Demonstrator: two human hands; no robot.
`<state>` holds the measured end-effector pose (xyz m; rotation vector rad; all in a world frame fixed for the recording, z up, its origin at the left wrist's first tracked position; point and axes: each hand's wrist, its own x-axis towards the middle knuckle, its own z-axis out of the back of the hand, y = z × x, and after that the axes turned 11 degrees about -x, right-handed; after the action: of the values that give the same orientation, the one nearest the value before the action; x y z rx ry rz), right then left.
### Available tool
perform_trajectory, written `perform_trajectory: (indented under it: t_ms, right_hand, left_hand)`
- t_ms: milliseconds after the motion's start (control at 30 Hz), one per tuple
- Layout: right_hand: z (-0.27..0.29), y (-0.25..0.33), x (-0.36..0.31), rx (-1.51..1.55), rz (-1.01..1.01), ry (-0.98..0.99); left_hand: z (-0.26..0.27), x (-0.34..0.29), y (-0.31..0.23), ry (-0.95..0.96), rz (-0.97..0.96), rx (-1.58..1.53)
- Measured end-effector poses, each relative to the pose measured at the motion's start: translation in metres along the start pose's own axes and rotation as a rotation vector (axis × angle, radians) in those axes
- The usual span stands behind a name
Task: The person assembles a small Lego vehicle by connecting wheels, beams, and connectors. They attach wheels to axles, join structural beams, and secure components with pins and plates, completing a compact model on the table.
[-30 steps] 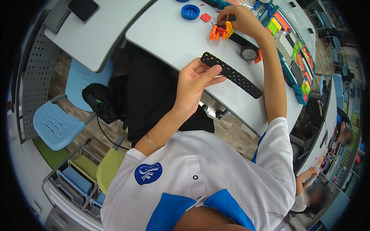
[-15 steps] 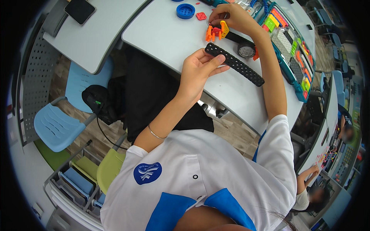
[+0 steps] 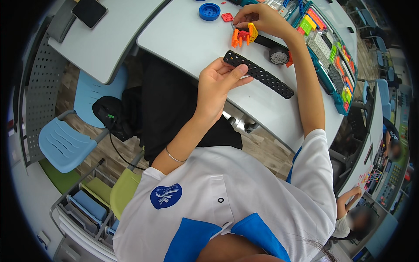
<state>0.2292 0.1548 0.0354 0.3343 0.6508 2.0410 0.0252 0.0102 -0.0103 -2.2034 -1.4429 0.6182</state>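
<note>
I am seeing the left hand [image 3: 214, 87] pinching the black strip [image 3: 262, 75], nearside of the toy model [image 3: 265, 42]; the right hand [image 3: 263, 18] is arching over the model's far side, fingers narrowed; its hold I cannot tell.

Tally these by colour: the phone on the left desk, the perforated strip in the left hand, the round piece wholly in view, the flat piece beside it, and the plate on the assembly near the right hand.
Black: 2 (perforated strip, phone)
Blue: 1 (round piece)
Red: 1 (flat piece)
Yellow: 1 (plate)
Total: 5
</note>
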Motion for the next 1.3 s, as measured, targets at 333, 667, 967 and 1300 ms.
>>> perform_trajectory:
  t_ms: [333, 667, 967, 1300]
  right_hand:
    - [0.001, -0.004, -0.002, -0.081, -0.114, -0.08]
    - [-0.003, 0.121, -0.068, 0.725, -0.105, 0.029]
    - [-0.024, 0.116, -0.069, 1.057, -0.26, 0.108]
    - [-0.03, 0.112, -0.068, 1.069, -0.256, 0.124]
  left_hand:
    - [-0.003, -0.005, -0.006, -0.038, -0.021, -0.014]
    - [-0.029, -0.031, -0.049, 0.084, -0.194, 0.102]
    - [-0.026, -0.031, -0.052, 0.082, -0.174, 0.113]
    - [-0.023, -0.027, -0.049, 0.062, -0.188, 0.1]
